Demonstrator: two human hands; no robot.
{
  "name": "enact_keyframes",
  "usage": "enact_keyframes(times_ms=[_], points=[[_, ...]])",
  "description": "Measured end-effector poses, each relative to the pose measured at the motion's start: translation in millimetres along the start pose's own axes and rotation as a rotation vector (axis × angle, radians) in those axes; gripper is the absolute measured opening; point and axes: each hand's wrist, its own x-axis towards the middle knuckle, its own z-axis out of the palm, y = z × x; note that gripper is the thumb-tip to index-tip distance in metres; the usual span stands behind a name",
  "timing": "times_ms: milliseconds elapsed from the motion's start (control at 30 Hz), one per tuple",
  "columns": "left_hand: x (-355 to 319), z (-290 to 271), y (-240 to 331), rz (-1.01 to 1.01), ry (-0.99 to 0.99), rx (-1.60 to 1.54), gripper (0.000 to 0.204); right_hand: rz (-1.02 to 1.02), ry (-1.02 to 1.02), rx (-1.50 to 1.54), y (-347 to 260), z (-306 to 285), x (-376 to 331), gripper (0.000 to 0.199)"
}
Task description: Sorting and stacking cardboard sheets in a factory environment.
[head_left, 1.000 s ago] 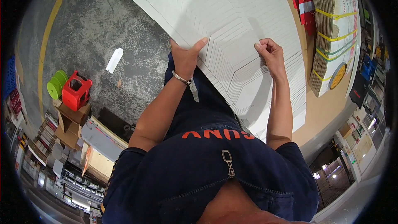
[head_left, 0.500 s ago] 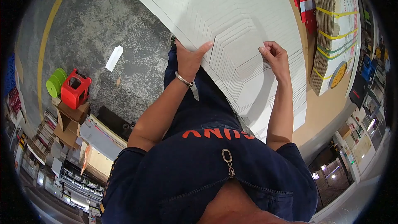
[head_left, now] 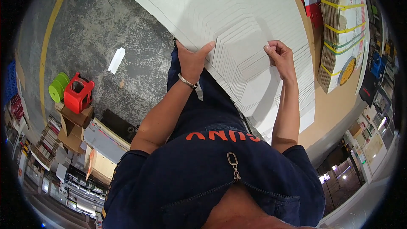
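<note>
A broad fan of pale grey-white cardboard sheets [head_left: 250, 82] lies before me, the cut edges staggered in steps. At its left edge is my left hand [head_left: 193, 61], with the thumb on the top face and the other fingers hidden at or under the edge. It appears closed on the sheets. My right hand [head_left: 281, 59] is over the right part of the fan, thumb and forefinger pinched together and the other fingers curled. What is between those fingertips, if anything, cannot be made out. A shadow falls across the sheets below it.
Right of the sheets, a strapped bundle of flat cartons [head_left: 342, 34] stands on a brown board [head_left: 335, 112]. Red-and-white packaging [head_left: 311, 4] lies behind it. On the floor at left are a red plastic stool [head_left: 79, 93], a green round object [head_left: 58, 87] and a white scrap [head_left: 116, 60].
My left hand has shifted slightly left along with the sheets' edge. The right hand keeps its pinch in almost the same place. The bundle at right sits slightly higher in view.
</note>
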Motion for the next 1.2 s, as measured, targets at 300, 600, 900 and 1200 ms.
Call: enact_keyframes(times_ms=[300, 600, 900, 1200], points=[[-1.1, -1.5, -1.9, -0.012, -0.018, -0.019, 0.082, -0.017, 0.007, 0.003, 4.7, 0.7, -0.1, 0.019], [-8.0, -0.5, -8.0, -0.019, -0.049, -0.006, 0.079, -0.009, 0.047, 0.071, -2.9, 3.5, -8.8, 0.023], [-8.6, 5.3, -10.1, 0.001, 0.013, -0.061, 0.069, -0.023, 0.035, 0.076, 6.6, 4.3, -0.8, 0.018], [-10.8, 7.9, -9.3, 0.021, 0.083, -0.022, 0.068, 0.038, 0.032, 0.115, 4.3, 2.5, -5.0, 0.019]])
